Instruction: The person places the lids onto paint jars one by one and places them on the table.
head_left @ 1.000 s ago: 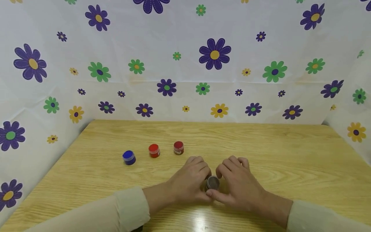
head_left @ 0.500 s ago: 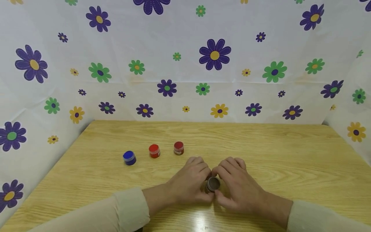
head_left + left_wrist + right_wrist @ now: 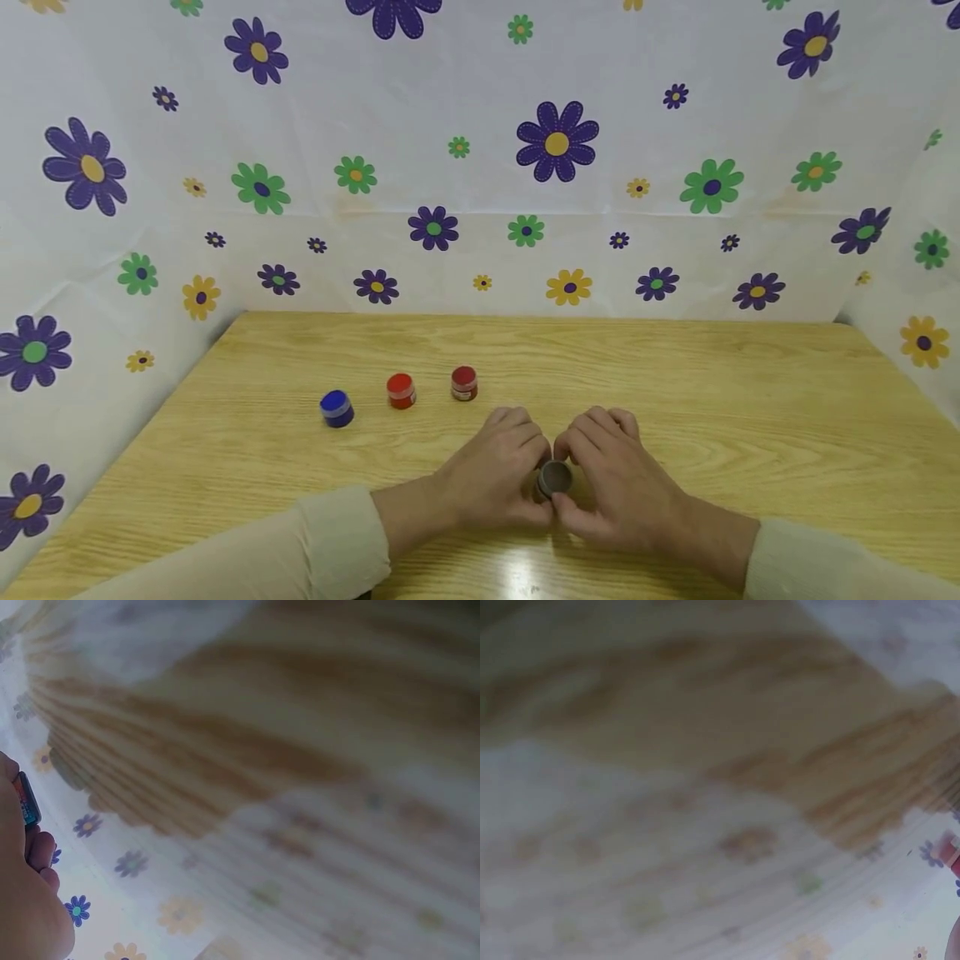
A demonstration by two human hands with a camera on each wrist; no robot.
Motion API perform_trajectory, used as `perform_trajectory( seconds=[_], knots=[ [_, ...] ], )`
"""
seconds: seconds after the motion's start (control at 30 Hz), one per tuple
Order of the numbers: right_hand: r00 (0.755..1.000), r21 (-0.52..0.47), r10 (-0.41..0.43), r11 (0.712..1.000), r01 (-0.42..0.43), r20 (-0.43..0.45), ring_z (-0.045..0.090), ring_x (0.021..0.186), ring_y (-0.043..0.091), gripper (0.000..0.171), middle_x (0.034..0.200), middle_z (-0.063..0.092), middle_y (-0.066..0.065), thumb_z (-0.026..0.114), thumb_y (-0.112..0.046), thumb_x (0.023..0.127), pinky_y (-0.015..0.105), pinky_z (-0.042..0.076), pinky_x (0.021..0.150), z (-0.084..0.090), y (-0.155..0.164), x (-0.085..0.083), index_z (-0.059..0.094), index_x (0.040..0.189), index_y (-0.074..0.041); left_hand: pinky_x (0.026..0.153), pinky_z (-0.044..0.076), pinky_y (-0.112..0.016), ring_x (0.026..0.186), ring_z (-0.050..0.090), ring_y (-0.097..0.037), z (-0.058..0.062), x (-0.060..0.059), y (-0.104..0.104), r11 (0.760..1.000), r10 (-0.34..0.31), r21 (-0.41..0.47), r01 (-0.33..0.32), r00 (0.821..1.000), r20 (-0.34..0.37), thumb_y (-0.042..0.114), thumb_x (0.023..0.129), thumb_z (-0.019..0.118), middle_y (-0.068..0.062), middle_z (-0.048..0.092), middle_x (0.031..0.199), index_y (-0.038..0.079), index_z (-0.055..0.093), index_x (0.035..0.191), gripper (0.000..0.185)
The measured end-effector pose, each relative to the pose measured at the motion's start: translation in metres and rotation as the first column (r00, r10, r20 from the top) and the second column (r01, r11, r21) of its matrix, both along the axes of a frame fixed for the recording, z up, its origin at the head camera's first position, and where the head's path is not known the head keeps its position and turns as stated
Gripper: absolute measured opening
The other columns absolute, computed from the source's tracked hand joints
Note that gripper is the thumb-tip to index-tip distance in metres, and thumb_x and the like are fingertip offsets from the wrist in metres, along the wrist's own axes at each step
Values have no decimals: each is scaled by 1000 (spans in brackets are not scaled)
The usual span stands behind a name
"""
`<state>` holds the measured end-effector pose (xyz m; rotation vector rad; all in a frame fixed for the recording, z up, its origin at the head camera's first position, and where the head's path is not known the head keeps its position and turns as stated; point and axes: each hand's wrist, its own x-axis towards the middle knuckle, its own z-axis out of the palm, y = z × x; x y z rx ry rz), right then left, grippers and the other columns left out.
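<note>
A small paint jar (image 3: 556,478) with a dark grey-brown top is held between both hands near the front of the table. My left hand (image 3: 495,471) grips it from the left, fingers curled at its far side and thumb at the near side. From the right, my right hand (image 3: 626,483) pinches around its top, with thumb in front and fingertips behind. In the left wrist view, the left hand (image 3: 30,900) shows at the edge, with part of the jar's printed label (image 3: 27,801) visible. Most of the jar's side is hidden by fingers in the head view.
Three more paint jars stand farther back on the wooden table (image 3: 712,400): a blue jar (image 3: 337,408), a bright red jar (image 3: 401,391) and a dark red jar (image 3: 464,383). White flower-print cloth (image 3: 480,108) encloses the back and sides.
My right fingers have closed in on the jar's top, and the right thumb has shifted right along its near edge. The left hand keeps its grip. The other jars stay put.
</note>
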<state>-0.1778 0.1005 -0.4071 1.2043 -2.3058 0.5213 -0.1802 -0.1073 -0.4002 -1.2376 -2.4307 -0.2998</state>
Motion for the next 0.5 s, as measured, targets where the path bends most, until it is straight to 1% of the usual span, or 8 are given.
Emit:
perform_trajectory(
  seconds=[0.23,0.4,0.5],
  knots=[
    [1000,-2,-18,1000,18,-7,41,88,8,28,87,48,-12,70,-35,73,36,28,84,1,-1,1,55,92,-21,84,41,-26,84,48,-9,1,1,0,1000,3,-13,-2,1000,11,44,71,76,10,60,82,19,62,84,31],
    [999,13,-41,999,41,20,40,87,7,27,85,47,-12,70,-40,77,36,29,85,1,0,2,53,88,-22,87,41,-26,86,48,-9,2,1,1,999,4,-39,-3,1000,24,44,72,77,10,60,83,18,63,84,33],
    [999,24,-50,998,49,17,40,86,7,28,83,46,-11,69,-43,81,36,30,85,1,0,2,50,85,-22,90,42,-27,86,49,-9,2,1,1,999,-6,-44,7,1000,9,44,71,78,10,59,82,18,62,83,32]
  ],
)
